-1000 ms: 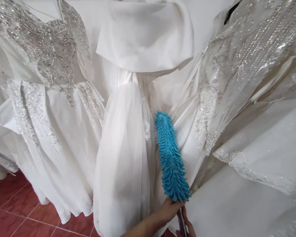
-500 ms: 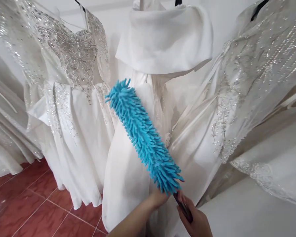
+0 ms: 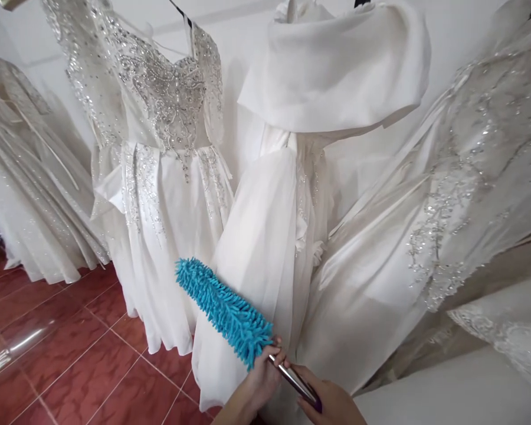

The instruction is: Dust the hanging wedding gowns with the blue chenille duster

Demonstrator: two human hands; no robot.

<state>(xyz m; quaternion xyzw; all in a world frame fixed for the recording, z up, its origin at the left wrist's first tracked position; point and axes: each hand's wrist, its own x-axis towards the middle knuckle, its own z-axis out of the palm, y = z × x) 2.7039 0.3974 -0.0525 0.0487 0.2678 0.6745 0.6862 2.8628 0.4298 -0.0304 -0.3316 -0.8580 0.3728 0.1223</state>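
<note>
A blue chenille duster (image 3: pixel 223 310) slants from lower right to upper left in front of the hanging gowns. My left hand (image 3: pixel 265 373) is closed round the duster's metal shaft, right at the base of the fluffy head. Lower down, my right hand (image 3: pixel 330 396) wraps the end of the handle (image 3: pixel 292 379). The fluffy head lies across the lower skirt of a plain white gown (image 3: pixel 259 218); whether it presses on the fabric I cannot tell.
To the left hangs a gown with a silver beaded bodice (image 3: pixel 168 88), beyond it a glittery gown (image 3: pixel 30 195). A beaded gown (image 3: pixel 469 147) spreads at the right over a lace-edged hem (image 3: pixel 504 319). Red tiles (image 3: pixel 92 366) cover the floor.
The duster has come down and left, and its head now points more sideways. My left hand has moved lower and shows fingers wrapped round the shaft. The view has shifted left.
</note>
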